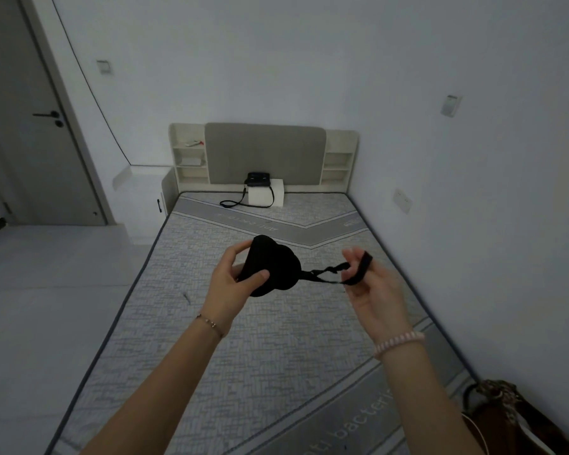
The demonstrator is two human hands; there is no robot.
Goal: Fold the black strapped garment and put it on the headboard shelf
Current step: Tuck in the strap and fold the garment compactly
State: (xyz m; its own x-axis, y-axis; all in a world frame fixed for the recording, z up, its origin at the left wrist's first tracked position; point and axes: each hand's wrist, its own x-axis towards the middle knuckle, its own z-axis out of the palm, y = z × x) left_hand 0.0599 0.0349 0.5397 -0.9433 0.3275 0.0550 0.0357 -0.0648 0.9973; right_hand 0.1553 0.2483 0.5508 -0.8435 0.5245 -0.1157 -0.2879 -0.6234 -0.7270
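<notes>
The black strapped garment (276, 267) hangs in the air above the middle of the bare mattress (243, 339). Its padded body is doubled over into a rounded lump. My left hand (234, 280) pinches that lump, thumb in front and fingers behind. One thin strap runs out to the right, and my right hand (372, 287) holds its end looped over the fingers. The headboard shelves stand at the far end of the bed, a left set (191, 159) and a right set (337, 162), either side of a grey padded panel.
A white box (266, 193) with a black strapped pouch (258, 179) on top sits against the headboard. A brown bag (513, 418) lies at the bed's near right corner. A nightstand (151, 198) and a closed door (30, 119) are on the left, with open floor beside the bed.
</notes>
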